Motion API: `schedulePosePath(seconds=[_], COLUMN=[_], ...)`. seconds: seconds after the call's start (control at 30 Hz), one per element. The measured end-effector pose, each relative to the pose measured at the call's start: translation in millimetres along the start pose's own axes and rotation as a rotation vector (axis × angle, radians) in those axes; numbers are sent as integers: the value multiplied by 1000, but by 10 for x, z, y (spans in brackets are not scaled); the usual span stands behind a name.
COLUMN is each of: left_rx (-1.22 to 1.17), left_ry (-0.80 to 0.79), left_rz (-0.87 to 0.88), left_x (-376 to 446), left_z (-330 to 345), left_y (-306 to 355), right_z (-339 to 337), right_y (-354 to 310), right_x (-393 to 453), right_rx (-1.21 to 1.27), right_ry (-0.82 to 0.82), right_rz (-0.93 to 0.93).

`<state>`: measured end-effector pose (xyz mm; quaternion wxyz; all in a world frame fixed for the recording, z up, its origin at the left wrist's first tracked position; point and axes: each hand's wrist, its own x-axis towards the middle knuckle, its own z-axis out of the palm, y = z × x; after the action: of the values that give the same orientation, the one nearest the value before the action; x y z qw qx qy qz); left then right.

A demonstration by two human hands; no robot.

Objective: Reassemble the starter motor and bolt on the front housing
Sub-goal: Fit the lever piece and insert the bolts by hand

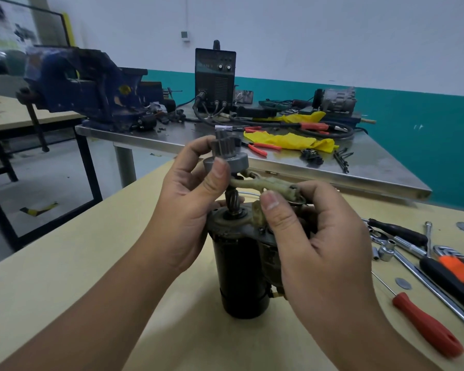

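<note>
The starter motor (241,266) stands on end on the worktop (65,277), shaft up, so the parts can drop onto it. Above it, the left hand (188,199) has its grip closed on the pinion drive (225,156), thumb in front. Right of the pinion, the right hand (316,236) pinches the pale shift fork (260,183), probably hooked to the drive's collar, wrist bent inward.
</note>
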<state>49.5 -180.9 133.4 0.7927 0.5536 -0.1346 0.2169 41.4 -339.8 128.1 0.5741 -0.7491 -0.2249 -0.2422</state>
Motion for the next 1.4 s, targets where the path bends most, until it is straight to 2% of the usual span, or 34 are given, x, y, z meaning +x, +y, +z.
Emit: schedulePosePath(seconds=[0.33,0.53,0.7,0.87,1.13,1.3,1.4], left_rx=[-109,-122,-77,75,290,256,166], left_ry=[-12,-4,-1,-10,-9,-29,-83], left_rz=[4,13,26,107,186,197,76], left_x=[-9,0,14,43,81,53,37], left_z=[-25,-21,-52,-118,-153,-91,-72], left_y=[-53,-80,-88,-62,-1,30,19], right_z=[-102,-122,-73,-18,-41,3,6], right_y=[-63,56,149,222,225,140,88], right_x=[94,-35,-97,-112,-106,-81,-63], right_rx=[-116,66,-31,-8,41,132,122], right_ry=[-159,-183,-140,-88,-79,-61,-39], right_rz=[-27,-10,-113,-148,-125,3,2])
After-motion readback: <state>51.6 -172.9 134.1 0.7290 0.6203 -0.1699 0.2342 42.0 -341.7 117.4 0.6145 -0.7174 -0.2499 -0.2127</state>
